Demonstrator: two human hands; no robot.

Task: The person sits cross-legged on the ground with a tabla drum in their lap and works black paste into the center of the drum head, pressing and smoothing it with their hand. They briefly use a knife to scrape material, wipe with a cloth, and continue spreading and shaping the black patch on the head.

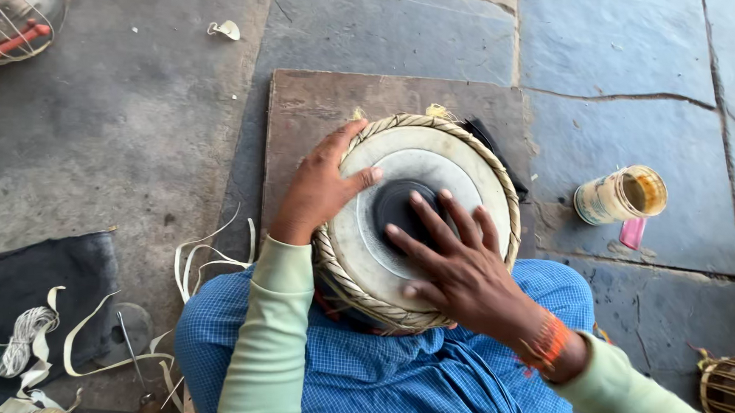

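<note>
Two hands on one drum here. The drum [422, 223] sits tipped in the person's lap, head facing up, its far edge over a flat stone slab [305, 118] on the floor, which looks like what steadies it.

The left hand [322, 187] is spread wide and cupped over the left rim, thumb lying on the pale skin. My guess is that's there to keep the shell from rolling. The right hand [458, 259] lies flat with fingers fanned, fingertips on the black centre patch [395, 206], not closed around anything. An orange thread band [549, 341] sits on that wrist.

The braided rim runs right round the head, so the hands have a clear edge to work against.

As for room: to the right there's a tipped tin can [622, 195] with a pink bit beside it, near but apart from the drum. Left and near, it's cluttered with pale strips [203, 260], a coil of cord [23, 338] and a dark cloth [35, 284]. The far floor is mostly open paving, with another laced drum [10, 2] at the far left corner and a caged thing [734, 395] at the near right.
</note>
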